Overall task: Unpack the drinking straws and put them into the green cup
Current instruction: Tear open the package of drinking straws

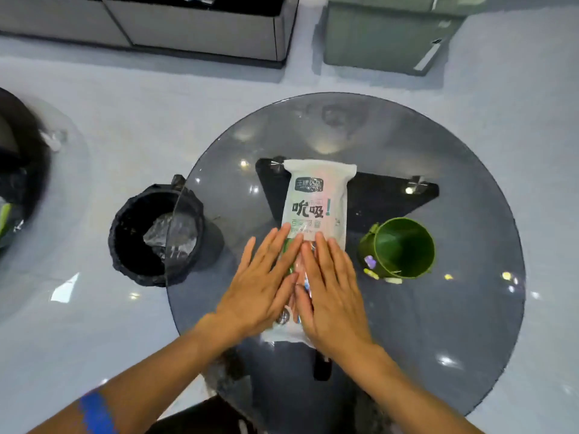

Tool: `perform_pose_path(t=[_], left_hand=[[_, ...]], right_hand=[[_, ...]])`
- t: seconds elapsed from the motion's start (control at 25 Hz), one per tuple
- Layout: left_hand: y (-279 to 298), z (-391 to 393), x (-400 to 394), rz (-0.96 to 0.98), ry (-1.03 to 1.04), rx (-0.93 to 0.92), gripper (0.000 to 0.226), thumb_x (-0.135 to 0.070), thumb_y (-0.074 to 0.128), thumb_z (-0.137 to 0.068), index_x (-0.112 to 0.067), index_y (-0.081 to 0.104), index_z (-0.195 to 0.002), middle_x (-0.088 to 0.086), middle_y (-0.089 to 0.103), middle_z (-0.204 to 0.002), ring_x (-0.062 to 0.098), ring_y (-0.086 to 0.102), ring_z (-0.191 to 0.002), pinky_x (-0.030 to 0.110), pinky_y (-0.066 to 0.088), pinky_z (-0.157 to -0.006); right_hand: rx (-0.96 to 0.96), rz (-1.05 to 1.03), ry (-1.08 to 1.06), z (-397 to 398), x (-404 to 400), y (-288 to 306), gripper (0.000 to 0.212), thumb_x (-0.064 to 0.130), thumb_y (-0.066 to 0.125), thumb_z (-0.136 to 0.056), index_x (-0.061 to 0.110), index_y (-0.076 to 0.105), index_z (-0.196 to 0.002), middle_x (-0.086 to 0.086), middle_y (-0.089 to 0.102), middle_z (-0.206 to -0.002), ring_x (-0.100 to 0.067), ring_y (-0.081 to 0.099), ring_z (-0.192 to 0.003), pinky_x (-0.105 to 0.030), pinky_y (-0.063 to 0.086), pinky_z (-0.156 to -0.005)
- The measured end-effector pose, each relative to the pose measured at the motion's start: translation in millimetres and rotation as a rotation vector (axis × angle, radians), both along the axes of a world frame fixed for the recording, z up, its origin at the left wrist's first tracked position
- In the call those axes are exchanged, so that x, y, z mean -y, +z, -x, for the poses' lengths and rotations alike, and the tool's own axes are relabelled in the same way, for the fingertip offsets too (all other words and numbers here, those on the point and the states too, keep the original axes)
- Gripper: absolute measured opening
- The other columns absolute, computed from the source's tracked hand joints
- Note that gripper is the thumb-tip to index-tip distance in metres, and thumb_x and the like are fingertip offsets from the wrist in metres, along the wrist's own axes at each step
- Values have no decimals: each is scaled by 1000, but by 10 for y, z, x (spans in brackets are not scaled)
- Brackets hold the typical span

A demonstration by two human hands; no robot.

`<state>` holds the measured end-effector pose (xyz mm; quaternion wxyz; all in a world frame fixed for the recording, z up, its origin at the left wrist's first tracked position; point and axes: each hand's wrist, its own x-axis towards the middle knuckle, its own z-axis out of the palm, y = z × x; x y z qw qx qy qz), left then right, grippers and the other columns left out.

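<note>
A white sealed pack of drinking straws (pixel 318 198) with dark printed lettering lies lengthwise on the round glass table (pixel 470 339). My left hand (pixel 260 283) and my right hand (pixel 332 292) both rest flat on the pack's near half, fingers spread, side by side and touching. Their palms cover the pack's lower end. The green cup (pixel 401 249) stands upright to the right of the pack, its mouth open and nothing visible inside it.
A black bin (pixel 150 236) lined with a bag, crumpled plastic inside, stands on the floor just left of the table. Grey cabinets (pixel 200 29) and a green box (pixel 388 36) sit at the back. Another dark object (pixel 18 158) is at the far left.
</note>
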<state>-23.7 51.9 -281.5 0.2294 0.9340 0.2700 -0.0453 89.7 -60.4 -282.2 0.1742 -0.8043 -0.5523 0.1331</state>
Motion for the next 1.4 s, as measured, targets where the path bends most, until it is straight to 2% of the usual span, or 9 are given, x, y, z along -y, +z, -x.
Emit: perform_pose_path(t=[0.2,0.36,0.64,0.84,0.96,1.08,1.24,1.32,1.4], left_hand=[[-371,56,-6,-95,-2,198,57,-37,21,-102,-25,6,-156,-5,3,-165,10,3,-151,43,4,-121],[-465,125,24,-147,-12,255,57,-39,19,-101,-26,5,-156,-10,3,-165,3,1,-150,35,5,-119],[-408,208,111,56,29,225,57,-39,18,-103,-30,-5,-154,-10,-10,-164,-7,-19,-144,35,-3,-123],[-231,178,440,223,257,449,60,-21,41,-98,-25,18,-153,-2,16,-161,8,22,-142,24,19,-114],[-51,261,469,542,635,657,87,-13,69,-83,-28,17,-151,-1,45,-140,10,48,-112,27,42,-92],[154,469,344,820,777,586,88,-1,77,-74,-18,30,-147,7,65,-122,22,66,-94,29,54,-69],[608,748,260,653,631,547,55,8,61,-72,-23,63,-117,-2,74,-91,17,68,-79,26,51,-67],[849,855,241,476,499,583,53,0,58,-67,-33,66,-108,-9,75,-93,13,69,-87,31,55,-76],[964,892,269,300,335,584,56,-6,54,-62,-38,65,-108,-12,75,-96,8,70,-92,35,58,-80]], right_hand=[[-46,-204,-1,10,15,-447,67,35,40,-95,13,20,-155,-6,13,-166,-21,5,-153,-45,11,-121],[-24,-280,33,-19,26,-557,67,44,37,-95,24,17,-156,5,12,-166,-10,3,-152,-37,11,-123],[-93,-224,140,-38,100,-454,66,48,34,-95,28,18,-156,12,2,-164,1,-7,-149,-31,5,-123],[-86,-132,177,102,271,-300,71,28,51,-95,18,18,-156,5,4,-165,-3,-4,-149,-21,-3,-121],[-386,-130,115,218,380,-150,76,37,57,-81,23,33,-152,17,18,-158,-4,13,-149,-22,12,-118],[-649,-99,158,360,513,26,60,32,65,-82,27,52,-140,16,24,-157,0,24,-144,-24,22,-117],[-104,-405,145,391,538,404,52,42,56,-83,33,52,-134,21,20,-157,0,21,-142,-28,24,-117],[-65,-652,-56,320,482,718,60,45,52,-83,38,37,-141,17,22,-159,-1,22,-141,-28,28,-111],[-220,-670,-199,193,463,873,57,39,55,-88,36,38,-142,9,41,-151,-10,38,-136,-30,41,-102]])
